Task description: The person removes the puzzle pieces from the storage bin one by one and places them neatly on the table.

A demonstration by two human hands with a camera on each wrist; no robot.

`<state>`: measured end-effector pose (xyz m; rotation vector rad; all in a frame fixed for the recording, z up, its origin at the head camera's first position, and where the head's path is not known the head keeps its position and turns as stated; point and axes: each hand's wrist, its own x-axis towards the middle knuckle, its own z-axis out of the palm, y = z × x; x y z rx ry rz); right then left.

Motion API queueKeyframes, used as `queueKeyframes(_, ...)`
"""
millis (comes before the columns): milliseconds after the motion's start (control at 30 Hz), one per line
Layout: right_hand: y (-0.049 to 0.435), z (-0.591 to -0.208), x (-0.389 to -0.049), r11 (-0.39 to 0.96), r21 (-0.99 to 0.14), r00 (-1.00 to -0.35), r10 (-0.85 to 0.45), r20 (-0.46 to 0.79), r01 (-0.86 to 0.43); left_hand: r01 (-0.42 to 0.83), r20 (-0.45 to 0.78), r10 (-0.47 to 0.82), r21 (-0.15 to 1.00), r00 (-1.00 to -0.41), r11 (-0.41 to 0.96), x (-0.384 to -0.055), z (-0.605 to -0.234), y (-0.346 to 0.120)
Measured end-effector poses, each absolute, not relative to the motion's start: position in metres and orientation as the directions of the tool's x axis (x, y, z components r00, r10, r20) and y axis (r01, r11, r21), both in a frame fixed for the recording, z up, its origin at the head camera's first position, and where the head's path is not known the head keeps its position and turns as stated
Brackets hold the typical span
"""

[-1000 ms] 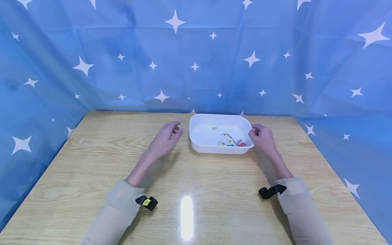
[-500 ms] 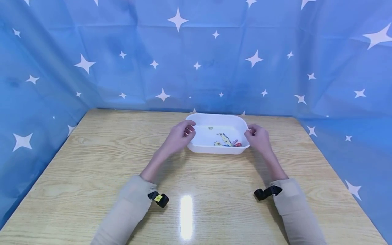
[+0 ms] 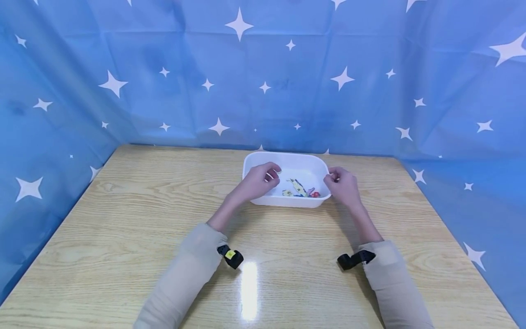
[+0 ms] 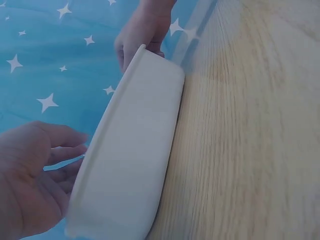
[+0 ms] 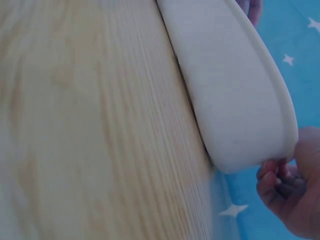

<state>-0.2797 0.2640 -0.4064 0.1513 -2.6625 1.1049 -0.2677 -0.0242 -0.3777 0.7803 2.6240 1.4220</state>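
A white plastic tub (image 3: 302, 201) stands at the back of the table, in the head view. In its front right part lie a flat yellow-and-blue patterned piece (image 3: 297, 186), a yellowish piece (image 3: 287, 193) and a small red piece (image 3: 315, 194). My left hand (image 3: 261, 179) reaches over the tub's left part, fingers bent and parted from the thumb. Nothing shows between them, though in the left wrist view the tub's wall hides part of the fingertips. At the right end, my right hand (image 3: 343, 185) pinches the rim, as the right wrist view also shows.
A wooden table (image 3: 164, 192) spreads around the tub. Behind and beside it hangs a blue cloth (image 3: 185, 68) with white stars. Each wrist wears a black camera, the left one (image 3: 231, 256) with a yellow label and the right one (image 3: 354, 259) without.
The tub has slid a little left with my right hand at its rim. My left hand has come from beside the tub to over its inside, now covering a small greenish piece seen earlier.
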Motion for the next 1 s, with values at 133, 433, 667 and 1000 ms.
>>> queueKeyframes(133,0.261,-0.406,-0.28,0.705,-0.687,-0.967,0.006,0.255,-0.177,0.353,0.104,0.485,0.816,-0.869,0.458,-0.273,-0.38,-0.018)
queueKeyframes(433,0.26,-0.406,-0.281,0.699,-0.697,-0.972,0.013,0.236,-0.16,0.243,-0.054,0.523,0.842,-0.851,0.482,-0.287,-0.382,-0.006)
queueKeyframes(667,0.259,-0.406,-0.28,0.701,-0.695,-0.972,0.013,0.236,-0.16,0.172,-0.133,0.525,0.853,-0.841,0.492,-0.296,-0.389,0.004)
queueKeyframes(1000,0.259,-0.407,-0.281,0.705,-0.691,-0.969,0.022,0.247,-0.16,0.192,-0.168,0.54,0.815,-0.825,0.546,-0.3,-0.395,0.011)
